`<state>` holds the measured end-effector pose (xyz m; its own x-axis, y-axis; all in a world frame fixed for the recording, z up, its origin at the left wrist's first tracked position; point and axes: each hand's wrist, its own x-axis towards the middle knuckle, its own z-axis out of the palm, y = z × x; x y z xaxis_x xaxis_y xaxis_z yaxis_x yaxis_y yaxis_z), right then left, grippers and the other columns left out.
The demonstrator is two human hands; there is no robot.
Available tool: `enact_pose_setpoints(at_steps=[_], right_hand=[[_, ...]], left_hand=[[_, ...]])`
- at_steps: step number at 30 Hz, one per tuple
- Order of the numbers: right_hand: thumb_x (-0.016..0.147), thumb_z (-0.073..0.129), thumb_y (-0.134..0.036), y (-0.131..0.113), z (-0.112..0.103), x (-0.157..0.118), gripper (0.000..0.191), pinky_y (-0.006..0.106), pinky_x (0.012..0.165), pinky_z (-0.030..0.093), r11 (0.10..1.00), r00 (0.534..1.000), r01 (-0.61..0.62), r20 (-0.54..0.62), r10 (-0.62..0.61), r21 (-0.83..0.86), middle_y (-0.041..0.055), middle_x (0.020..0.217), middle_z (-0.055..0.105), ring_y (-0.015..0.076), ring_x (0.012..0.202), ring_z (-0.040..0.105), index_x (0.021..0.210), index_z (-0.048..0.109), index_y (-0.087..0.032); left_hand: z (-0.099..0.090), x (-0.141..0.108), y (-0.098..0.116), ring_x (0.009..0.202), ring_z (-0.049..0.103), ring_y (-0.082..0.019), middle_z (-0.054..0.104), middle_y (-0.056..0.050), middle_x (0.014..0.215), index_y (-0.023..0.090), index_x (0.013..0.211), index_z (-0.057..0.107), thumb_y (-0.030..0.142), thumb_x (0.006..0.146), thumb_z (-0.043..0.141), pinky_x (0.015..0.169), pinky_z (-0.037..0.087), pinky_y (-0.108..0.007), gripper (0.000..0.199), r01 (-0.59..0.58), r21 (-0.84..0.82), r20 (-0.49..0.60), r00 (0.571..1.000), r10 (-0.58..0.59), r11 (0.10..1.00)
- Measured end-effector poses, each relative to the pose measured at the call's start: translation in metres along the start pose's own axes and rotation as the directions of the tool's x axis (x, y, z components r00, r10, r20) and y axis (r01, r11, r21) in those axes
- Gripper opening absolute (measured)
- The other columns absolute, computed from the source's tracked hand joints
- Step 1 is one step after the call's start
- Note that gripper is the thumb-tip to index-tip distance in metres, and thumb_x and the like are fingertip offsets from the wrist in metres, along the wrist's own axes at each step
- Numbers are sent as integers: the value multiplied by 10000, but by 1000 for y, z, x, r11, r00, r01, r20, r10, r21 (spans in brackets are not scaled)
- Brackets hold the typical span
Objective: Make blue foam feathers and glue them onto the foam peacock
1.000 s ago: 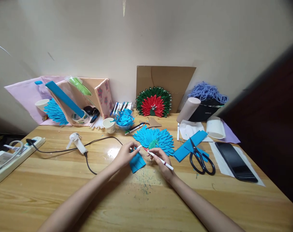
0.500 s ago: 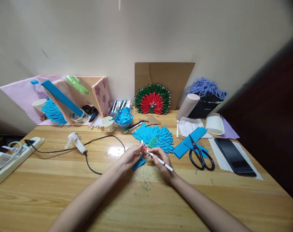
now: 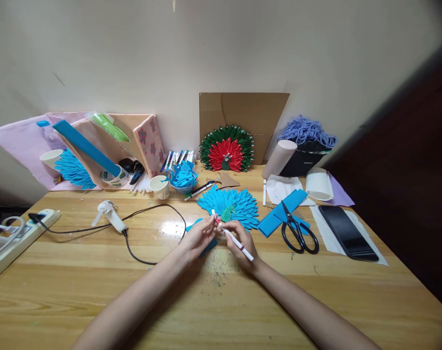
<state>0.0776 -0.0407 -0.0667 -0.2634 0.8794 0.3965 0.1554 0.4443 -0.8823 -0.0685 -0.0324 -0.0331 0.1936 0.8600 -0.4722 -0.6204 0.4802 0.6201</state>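
In my right hand (image 3: 240,239) is a white marker (image 3: 244,249) with a dark red band, gripped like a pen with its tip pointing up and left. My left hand (image 3: 201,236) pinches a small white piece with red on it (image 3: 213,214); its kind is too small to make out. The marker's front end meets it between the fingertips. Folded blue paper (image 3: 209,247) lies under my left hand, partly hidden. Just behind both hands is a blue layered-paper peacock (image 3: 245,206) with a green body (image 3: 227,214).
Black-handled scissors (image 3: 299,233) rest on blue strips (image 3: 282,213) to the right, beside a phone (image 3: 347,232). At left are a corded glue gun (image 3: 111,216) and a power strip (image 3: 22,243). A red-green peacock (image 3: 226,150), a paper cup (image 3: 159,188) and a bowl of blue scraps (image 3: 183,177) stand behind.
The view has shifted slightly, so the scene sits a little farther left. Both hands stay together, and the marker's tail dips a little lower. More blue paper shows behind my left hand.
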Motion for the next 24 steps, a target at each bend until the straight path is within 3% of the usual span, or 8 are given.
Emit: enact_pose_setpoints(at_steps=[4, 6, 10, 13, 16, 19, 22, 24], right_hand=[[799, 489, -255, -1, 0, 0, 196, 356, 795, 449, 999, 997, -24, -70, 25, 23, 68, 964, 565, 205, 915, 544, 991, 520, -237], [800, 496, -291, -2, -2, 0, 154, 344, 752, 456, 993, 995, -44, -87, 54, 112, 61, 912, 573, 198, 861, 556, 936, 522, -224], [846, 438, -348, -5, -9, 2, 177, 296, 612, 434, 935, 992, -123, 7, 128, 332, 15, 682, 559, 158, 641, 536, 764, 504, -207], [883, 365, -374, -6, -10, 3, 269, 266, 517, 378, 891, 986, -167, 66, 154, 422, -18, 567, 498, 131, 513, 470, 723, 503, -208], [895, 331, -400, -9, -8, 2, 313, 262, 512, 364, 887, 987, -158, 94, 130, 435, -31, 541, 458, 123, 488, 441, 703, 492, -213], [892, 318, -433, -17, -8, -3, 343, 272, 561, 394, 920, 984, -141, 152, 90, 367, -23, 587, 455, 122, 529, 463, 693, 489, -212], [879, 356, -438, -28, -19, -7, 312, 273, 591, 421, 955, 959, -140, 276, 65, 260, -15, 633, 483, 121, 575, 493, 733, 510, -210], [817, 499, -419, -30, -41, -6, 208, 278, 625, 447, 974, 927, -155, 364, 86, 164, -1, 735, 553, 134, 654, 542, 875, 524, -220]], left_hand=[[0, -1, 2, 746, 571, -106, 625, -49, 810, 123, 799, 626, 306, 727, 639, 696, 433, -201, 197, -100, 228, 63, 994, 87, 968], [-1, -3, 10, 697, 555, -114, 619, -41, 755, 116, 771, 619, 353, 699, 650, 658, 415, -212, 250, -188, 445, 142, 980, 138, 875], [-3, -12, 29, 646, 511, -127, 597, -25, 691, 127, 731, 614, 405, 724, 595, 593, 373, -219, 279, -379, 794, 381, 920, 98, 476], [-3, -22, 36, 631, 482, -125, 582, -19, 671, 145, 737, 617, 393, 823, 451, 585, 345, -220, 311, -506, 845, 508, 860, 32, 172], [-1, -31, 35, 583, 437, -116, 552, -11, 630, 151, 723, 603, 376, 859, 375, 565, 314, -222, 349, -554, 832, 554, 832, -11, -18], [4, -38, 29, 569, 409, -111, 513, 3, 605, 153, 692, 578, 390, 864, 357, 556, 299, -219, 367, -551, 834, 549, 833, -65, -26], [9, -41, 22, 582, 423, -110, 499, 9, 603, 151, 657, 544, 419, 860, 354, 561, 316, -212, 386, -489, 860, 507, 850, -139, 149], [6, -39, 20, 574, 442, -114, 499, 8, 591, 155, 644, 525, 454, 851, 351, 559, 340, -214, 403, -411, 875, 453, 881, -136, 255]])
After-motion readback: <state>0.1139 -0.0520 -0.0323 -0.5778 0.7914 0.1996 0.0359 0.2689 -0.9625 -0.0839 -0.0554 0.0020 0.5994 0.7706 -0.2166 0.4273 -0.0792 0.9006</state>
